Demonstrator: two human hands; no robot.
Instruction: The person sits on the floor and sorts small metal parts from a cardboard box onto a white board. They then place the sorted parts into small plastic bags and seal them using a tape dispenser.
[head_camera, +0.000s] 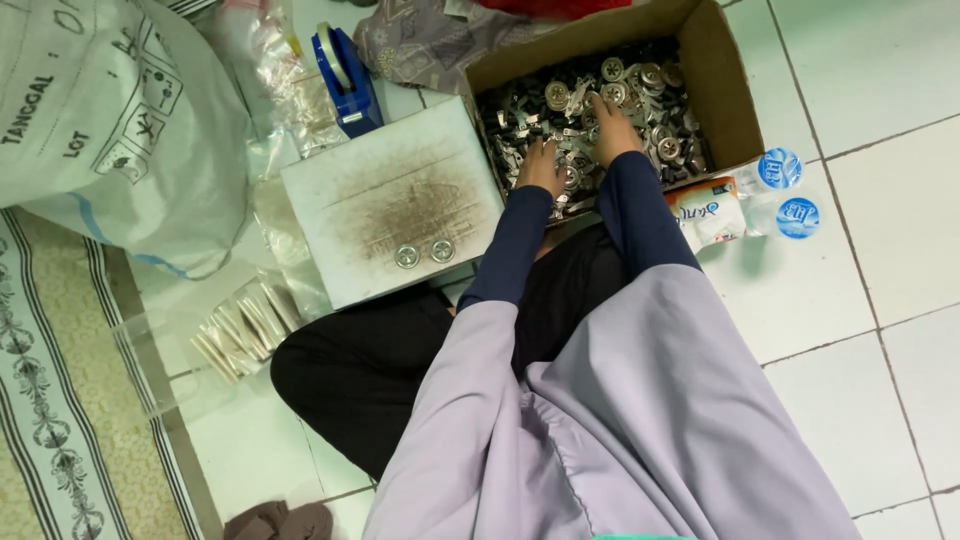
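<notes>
Head view: both hands (575, 150) in cardboard box (725, 85) beside white board (390, 205).

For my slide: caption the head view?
Both hands, left and right, dig into a cardboard box of round metal parts.

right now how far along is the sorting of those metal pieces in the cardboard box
Done: two round silver metal discs lie on the scuffed white board, and filled clear plastic bags lie on the floor. In hand: the left hand and right hand dig in the brown cardboard box. Left: the heap of metal pieces filling it.
</notes>
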